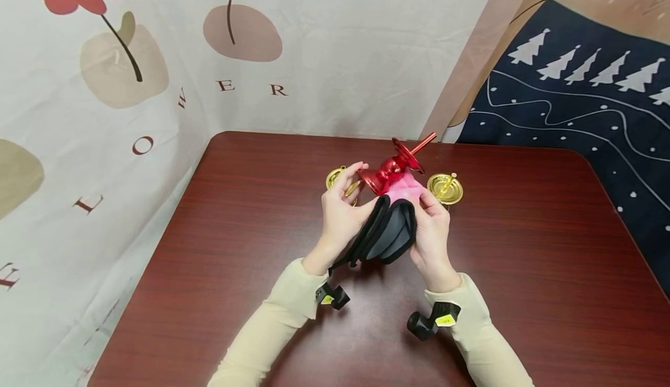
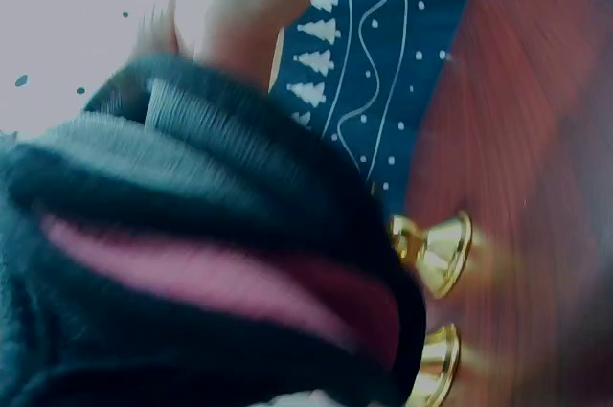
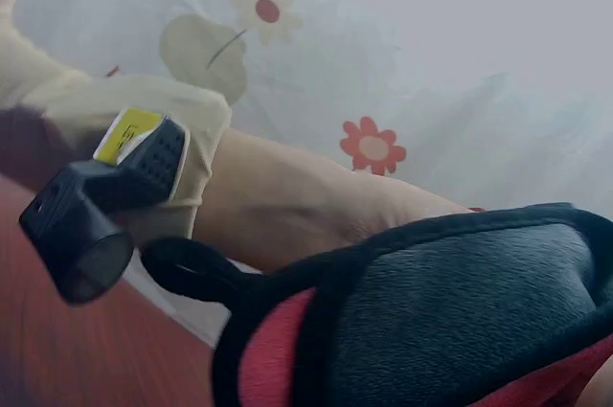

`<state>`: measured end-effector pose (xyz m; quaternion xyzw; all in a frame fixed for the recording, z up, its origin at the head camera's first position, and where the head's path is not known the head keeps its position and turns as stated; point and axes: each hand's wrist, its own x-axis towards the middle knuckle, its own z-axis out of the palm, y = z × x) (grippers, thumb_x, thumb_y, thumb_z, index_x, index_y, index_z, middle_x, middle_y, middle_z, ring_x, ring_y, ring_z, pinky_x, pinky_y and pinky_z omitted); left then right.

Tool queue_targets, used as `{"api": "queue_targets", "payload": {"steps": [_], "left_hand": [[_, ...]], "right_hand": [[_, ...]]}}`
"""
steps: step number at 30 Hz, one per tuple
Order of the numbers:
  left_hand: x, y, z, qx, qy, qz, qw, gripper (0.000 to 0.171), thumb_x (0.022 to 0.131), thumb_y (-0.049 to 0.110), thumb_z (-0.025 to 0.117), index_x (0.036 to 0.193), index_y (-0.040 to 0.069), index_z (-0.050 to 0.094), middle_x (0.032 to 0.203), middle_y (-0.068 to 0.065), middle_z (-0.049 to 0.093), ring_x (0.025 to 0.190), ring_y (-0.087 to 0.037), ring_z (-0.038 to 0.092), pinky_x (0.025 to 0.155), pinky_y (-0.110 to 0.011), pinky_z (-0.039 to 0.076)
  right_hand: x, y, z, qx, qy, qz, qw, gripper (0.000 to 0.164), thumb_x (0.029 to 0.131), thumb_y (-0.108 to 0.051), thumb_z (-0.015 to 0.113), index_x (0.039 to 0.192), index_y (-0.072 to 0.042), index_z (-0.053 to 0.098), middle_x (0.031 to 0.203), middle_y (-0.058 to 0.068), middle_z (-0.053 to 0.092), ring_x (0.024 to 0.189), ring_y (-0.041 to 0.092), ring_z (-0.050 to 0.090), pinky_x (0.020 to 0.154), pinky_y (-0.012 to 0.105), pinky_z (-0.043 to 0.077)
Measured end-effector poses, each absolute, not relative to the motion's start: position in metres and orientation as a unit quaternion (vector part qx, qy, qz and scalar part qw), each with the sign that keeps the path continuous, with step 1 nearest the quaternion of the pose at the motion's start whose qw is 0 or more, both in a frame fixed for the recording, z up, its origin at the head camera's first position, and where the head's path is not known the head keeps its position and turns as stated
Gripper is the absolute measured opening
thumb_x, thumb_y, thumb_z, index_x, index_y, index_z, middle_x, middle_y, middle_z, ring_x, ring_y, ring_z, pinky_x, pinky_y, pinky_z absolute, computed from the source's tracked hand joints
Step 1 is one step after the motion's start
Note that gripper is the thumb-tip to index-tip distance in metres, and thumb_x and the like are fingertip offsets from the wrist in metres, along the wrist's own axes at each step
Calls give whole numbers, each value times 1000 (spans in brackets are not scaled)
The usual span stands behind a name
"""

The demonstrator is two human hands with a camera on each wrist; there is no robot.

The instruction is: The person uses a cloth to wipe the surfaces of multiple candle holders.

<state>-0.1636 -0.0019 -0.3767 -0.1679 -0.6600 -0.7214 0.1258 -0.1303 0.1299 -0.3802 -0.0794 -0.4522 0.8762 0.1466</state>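
Note:
A shiny red candlestick (image 1: 389, 167) is held tilted above the table, its flared base toward my left hand (image 1: 340, 212) and its stem pointing up to the right. My left fingers touch the rim of the base, and the thumb lies against a folded cloth (image 1: 400, 233). Grey on one side and pink on the other, the cloth has thick black edging; its pink part bunches against the candlestick. With my right hand (image 1: 433, 233) I pinch the cloth on its right side. Dark folds of the cloth (image 2: 220, 168) fill much of the left wrist view, and the right wrist view shows its hanging loop (image 3: 196, 271).
One gold candlestick (image 1: 445, 188) stands just right of my right hand. Another gold candlestick (image 1: 336, 177) is partly hidden behind my left fingers. The reddish-brown table (image 1: 251, 230) backs onto a printed white curtain (image 1: 340, 43) and a dark blue one with trees (image 1: 565, 102).

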Motion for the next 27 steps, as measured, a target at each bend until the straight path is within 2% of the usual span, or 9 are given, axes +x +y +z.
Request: {"api": "queue_targets", "payload": {"steps": [4, 8, 12, 17, 21, 24, 27], "left_hand": [[-159, -8, -363, -185, -668, -706, 149, 60, 66, -13, 77, 120, -12, 52, 117, -27, 56, 109, -36, 55, 91, -48, 45], [-156, -12, -353, -196, -671, -697, 159, 57, 66, -13, 76, 118, -15, 50, 115, -30, 56, 102, -41, 56, 88, -50, 45], [-158, -13, -353, -194, -675, -695, 153, 57, 67, -13, 76, 118, -14, 51, 115, -29, 56, 99, -41, 57, 87, -48, 47], [-167, -16, -372, -214, -692, -673, 149, 61, 65, -9, 79, 120, -10, 53, 117, -25, 56, 102, -35, 58, 88, -41, 48], [-172, -19, -381, -271, -703, -631, 187, 64, 62, -3, 82, 120, -8, 55, 118, -21, 57, 106, -29, 54, 89, -35, 48], [-174, -20, -381, -315, -707, -591, 226, 64, 62, 1, 83, 119, -7, 55, 118, -20, 57, 109, -27, 52, 91, -34, 47], [-174, -21, -382, -325, -711, -574, 241, 62, 63, 3, 83, 118, -6, 55, 117, -20, 56, 108, -28, 52, 91, -36, 47]], "right_hand": [[-126, 131, -378, -35, -523, 836, 164, 29, 85, 12, 56, 98, -9, 72, 89, 3, 68, 74, 11, 61, 69, 22, 53], [-122, 134, -373, 47, -598, 780, 178, 29, 80, 14, 61, 101, -4, 70, 88, 0, 67, 76, 13, 58, 69, 20, 52], [-121, 138, -368, 127, -638, 732, 205, 30, 77, 17, 63, 104, 3, 67, 95, 0, 66, 84, 16, 57, 72, 20, 51], [-123, 143, -359, 177, -673, 678, 235, 33, 74, 18, 63, 106, 9, 65, 101, 1, 65, 92, 19, 58, 78, 21, 50], [-123, 144, -352, 191, -707, 639, 235, 34, 74, 18, 64, 106, 11, 63, 101, 2, 65, 90, 17, 58, 76, 20, 51], [-123, 145, -347, 196, -731, 609, 237, 35, 73, 15, 67, 107, 8, 65, 100, 8, 65, 90, 16, 57, 73, 19, 50], [-124, 144, -345, 202, -746, 590, 234, 34, 73, 13, 69, 106, 5, 66, 100, 14, 65, 90, 15, 56, 73, 19, 49]]}}
